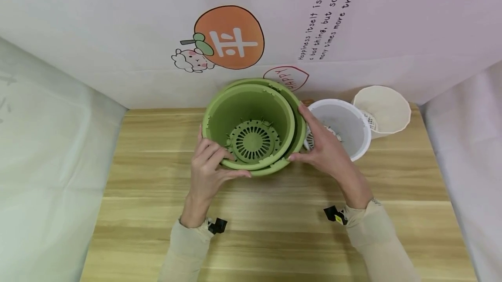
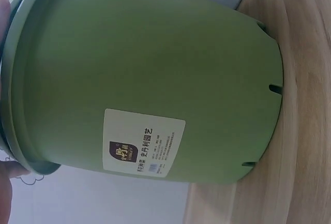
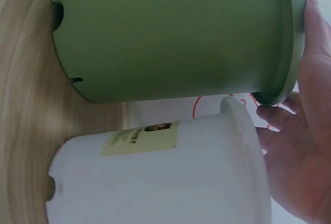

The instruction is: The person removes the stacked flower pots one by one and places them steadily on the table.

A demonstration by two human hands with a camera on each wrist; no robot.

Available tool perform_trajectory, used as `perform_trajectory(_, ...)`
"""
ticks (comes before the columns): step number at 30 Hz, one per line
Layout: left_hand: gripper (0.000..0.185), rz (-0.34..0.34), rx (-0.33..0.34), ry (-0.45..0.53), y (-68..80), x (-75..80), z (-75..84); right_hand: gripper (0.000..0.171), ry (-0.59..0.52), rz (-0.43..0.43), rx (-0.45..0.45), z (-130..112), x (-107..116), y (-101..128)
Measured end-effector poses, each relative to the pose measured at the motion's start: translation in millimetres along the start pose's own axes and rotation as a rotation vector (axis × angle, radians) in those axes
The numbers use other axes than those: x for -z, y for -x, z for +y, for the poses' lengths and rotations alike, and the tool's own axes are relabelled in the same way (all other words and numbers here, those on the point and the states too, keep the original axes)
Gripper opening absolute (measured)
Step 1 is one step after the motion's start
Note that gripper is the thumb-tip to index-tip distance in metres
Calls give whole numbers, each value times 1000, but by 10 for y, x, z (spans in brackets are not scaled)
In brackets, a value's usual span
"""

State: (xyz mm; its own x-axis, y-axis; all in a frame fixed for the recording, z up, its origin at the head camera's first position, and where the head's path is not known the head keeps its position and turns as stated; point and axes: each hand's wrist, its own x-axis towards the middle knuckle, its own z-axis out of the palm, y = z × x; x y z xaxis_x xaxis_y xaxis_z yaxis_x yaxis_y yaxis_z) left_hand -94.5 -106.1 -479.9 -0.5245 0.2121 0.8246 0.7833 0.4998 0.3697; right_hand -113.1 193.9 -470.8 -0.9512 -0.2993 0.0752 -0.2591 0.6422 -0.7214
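The table point(image 1: 274, 229) carries three pot groups near its far edge. The green outer pot point(image 1: 300, 118) stands left of the white pot point(image 1: 345, 120), close beside it; a cream pot point(image 1: 386, 107) lies tilted behind the white one. The green inner pot point(image 1: 251, 116) sits nested in the outer pot, offset toward the left, its axis roughly vertical and its mouth up.

The left hand point(image 1: 208, 171) is at the near-left rim of the inner pot, fingers curled over it, thumb outside, gripping. The right hand point(image 1: 325, 147) has fingers nearly straight, thumb and fingertips touching the outer pot's right rim, with the palm over the white pot.

The left hand is nearer the inner pot.
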Motion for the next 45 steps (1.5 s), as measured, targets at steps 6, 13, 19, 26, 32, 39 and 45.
perform_trajectory(6,60,31,-7,-2,-24,19,29,131,-21,15,6,-1,-27,-27)
perform_trajectory(13,61,73,12,13,-30,37,63,132,-37,12,-16,2,-43,-20)
perform_trajectory(19,60,82,14,1,-74,17,65,133,-59,28,11,12,-56,-27)
perform_trajectory(26,55,139,-21,46,-100,30,65,133,-79,41,36,22,-94,-29)
perform_trajectory(32,47,152,-60,101,-141,24,79,132,-94,43,3,14,-85,-11)
perform_trajectory(39,39,197,-66,154,-226,2,130,127,-94,39,-31,27,-54,18)
perform_trajectory(45,41,232,-66,146,-294,31,161,127,-92,46,9,23,-68,1)
